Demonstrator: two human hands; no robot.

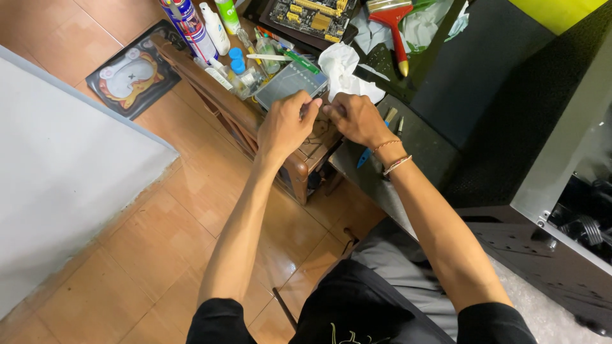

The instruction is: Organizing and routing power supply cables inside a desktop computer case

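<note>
Tiled orange floor (pixel 146 255) ran under low wooden table (pixel 299 162) crowded with bottles. Head view: left hand (pixel 284 126) and right hand (pixel 357 118) met over table edge, fingertips pinched together on something small, hidden between them; raised clear, probably for finer handling. Clear plastic parts box (pixel 290 83) sat just beyond left hand, white tissue (pixel 344 70) beside it. Red-handled brush (pixel 394 25) and circuit board (pixel 312 14) lay farther back.
</note>
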